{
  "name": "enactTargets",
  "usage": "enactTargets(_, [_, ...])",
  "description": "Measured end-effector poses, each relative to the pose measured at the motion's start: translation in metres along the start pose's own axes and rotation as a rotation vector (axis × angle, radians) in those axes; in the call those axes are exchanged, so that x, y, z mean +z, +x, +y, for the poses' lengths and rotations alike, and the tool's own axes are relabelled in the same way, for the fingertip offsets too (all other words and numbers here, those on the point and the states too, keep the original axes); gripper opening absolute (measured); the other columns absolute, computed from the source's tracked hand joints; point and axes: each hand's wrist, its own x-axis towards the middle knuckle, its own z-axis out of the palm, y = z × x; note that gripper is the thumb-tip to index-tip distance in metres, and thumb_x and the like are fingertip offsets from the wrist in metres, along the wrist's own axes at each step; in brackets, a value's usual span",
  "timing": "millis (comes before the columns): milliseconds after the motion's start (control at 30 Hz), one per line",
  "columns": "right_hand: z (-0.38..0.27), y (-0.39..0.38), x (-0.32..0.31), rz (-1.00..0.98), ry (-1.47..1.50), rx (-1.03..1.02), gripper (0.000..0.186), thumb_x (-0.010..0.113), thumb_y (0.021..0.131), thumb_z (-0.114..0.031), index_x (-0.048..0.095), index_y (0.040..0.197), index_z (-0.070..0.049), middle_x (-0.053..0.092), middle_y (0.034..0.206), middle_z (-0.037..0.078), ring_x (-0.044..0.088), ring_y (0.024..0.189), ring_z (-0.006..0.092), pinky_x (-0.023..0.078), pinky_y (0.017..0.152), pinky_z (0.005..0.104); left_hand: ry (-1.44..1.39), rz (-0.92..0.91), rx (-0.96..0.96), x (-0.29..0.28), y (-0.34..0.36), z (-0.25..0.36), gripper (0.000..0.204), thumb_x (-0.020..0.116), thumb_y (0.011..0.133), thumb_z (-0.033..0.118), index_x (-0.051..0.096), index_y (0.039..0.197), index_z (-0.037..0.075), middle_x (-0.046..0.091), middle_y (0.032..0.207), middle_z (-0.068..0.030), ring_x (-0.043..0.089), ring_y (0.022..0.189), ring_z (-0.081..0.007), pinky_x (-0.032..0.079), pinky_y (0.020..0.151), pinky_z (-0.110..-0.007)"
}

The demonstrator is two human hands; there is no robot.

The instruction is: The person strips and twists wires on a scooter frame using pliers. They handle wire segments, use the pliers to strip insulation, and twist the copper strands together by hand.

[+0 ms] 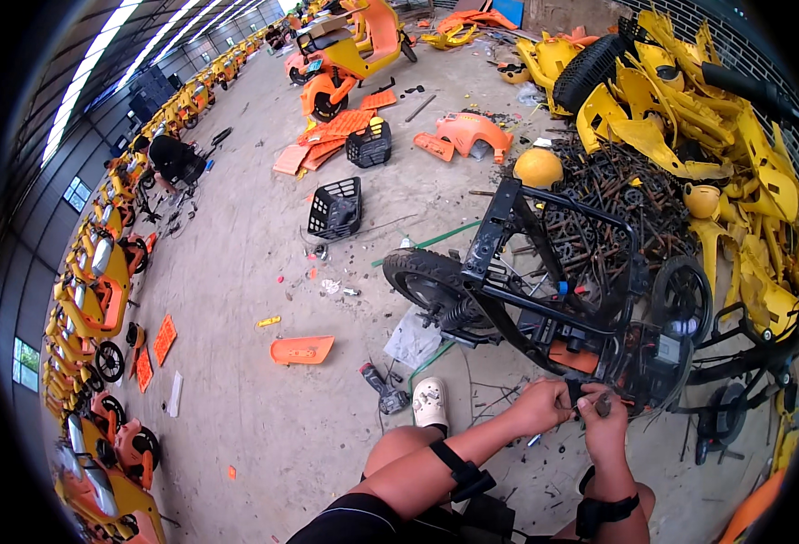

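A stripped black scooter frame (544,308) lies in front of me on the right, its wheel (425,281) toward the left. At its near lower side, my left hand (544,405) is closed, fingertips pinched around a small dark piece. Close beside it my right hand (606,422) is closed too, thumb and fingers bent together. What each hand grips is too small and partly hidden to name. Just beyond the hands, an orange panel (573,356) and dark housings sit inside the frame. A cordless drill (384,390) lies on the floor, left of my white clog (430,402).
Behind the frame is a heap of rusty metal parts (599,195), with yellow body panels (753,208) piled at right. Black baskets (335,208) and an orange panel (301,350) lie on the floor. Scooters (100,299) line the left wall; a person (174,161) crouches there.
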Motion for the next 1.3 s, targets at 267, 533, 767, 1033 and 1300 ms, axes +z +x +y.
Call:
enactTargets(267, [-0.016, 0.013, -0.001, -0.148, 0.128, 0.0, 0.009, 0.072, 0.083, 0.0, 0.063, 0.081, 0.001, 0.069, 0.109, 0.015, 0.064, 0.1, 0.0232, 0.049, 0.089, 0.0364, -0.847, -0.419, -0.217, -0.015, -0.004, -0.016, 0.031, 0.063, 0.101, 0.029, 0.069, 0.113, 0.002, 0.073, 0.104, -0.0023, 0.065, 0.097, -0.0124, 0.053, 0.077, -0.03])
enactTargets(533, [-0.018, 0.02, -0.001, -0.213, 0.228, 0.082, 0.009, 0.073, 0.083, -0.001, 0.065, 0.083, 0.001, 0.068, 0.113, 0.017, 0.063, 0.102, 0.0225, 0.049, 0.09, 0.0366, -0.468, -0.289, -0.232, -0.03, -0.003, 0.002, 0.022, 0.069, 0.096, 0.023, 0.076, 0.096, 0.002, 0.073, 0.086, -0.0021, 0.061, 0.077, -0.0085, 0.05, 0.069, -0.027])
enactTargets(767, [-0.011, 0.03, -0.017, -0.265, 0.193, 0.14, 0.011, 0.072, 0.084, 0.0, 0.062, 0.081, 0.0, 0.068, 0.112, 0.014, 0.063, 0.099, 0.0187, 0.049, 0.087, 0.0338, -0.426, -0.17, -0.265, -0.016, 0.005, 0.009, 0.018, 0.078, 0.089, 0.019, 0.074, 0.091, 0.001, 0.071, 0.08, -0.0023, 0.059, 0.074, -0.0092, 0.05, 0.069, -0.028])
enactTargets(1033, [-0.011, 0.034, -0.033, -0.219, 0.101, 0.138, 0.009, 0.069, 0.086, 0.001, 0.063, 0.081, 0.002, 0.07, 0.105, 0.011, 0.063, 0.088, 0.0148, 0.049, 0.079, 0.0302, -0.303, -0.001, -0.205, 0.014, 0.016, 0.003, 0.019, 0.083, 0.081, 0.012, 0.068, 0.079, 0.002, 0.069, 0.077, -0.0038, 0.061, 0.073, -0.012, 0.05, 0.069, -0.031])
enactTargets(1300, [0.009, 0.04, -0.052, -0.131, 0.091, 0.069, 0.002, 0.068, 0.086, 0.003, 0.067, 0.087, 0.004, 0.071, 0.1, 0.011, 0.063, 0.087, 0.0157, 0.049, 0.081, 0.0308, -0.354, 0.052, -0.246, 0.052, 0.03, 0.012, 0.022, 0.081, 0.084, 0.012, 0.065, 0.093, 0.002, 0.064, 0.077, -0.0038, 0.059, 0.071, -0.0114, 0.049, 0.064, -0.03])
